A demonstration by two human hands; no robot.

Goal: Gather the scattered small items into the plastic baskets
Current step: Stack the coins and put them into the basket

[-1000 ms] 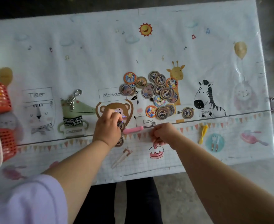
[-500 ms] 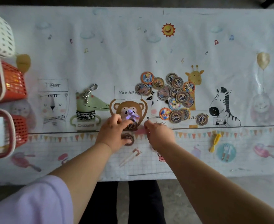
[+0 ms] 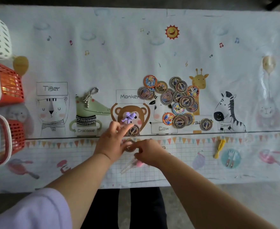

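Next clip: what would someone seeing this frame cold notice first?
The heap of round picture discs, piled on the animal-print tablecloth right of centre, stands out most. Nearer the person, the left hand and right hand meet over two stray discs close to the front edge. Red baskets wait at the far left edge.

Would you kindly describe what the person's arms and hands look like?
A loose lilac sleeve covers the left upper arm; both forearms are bare. The left hand and right hand show no gloves, rings or watch in view.
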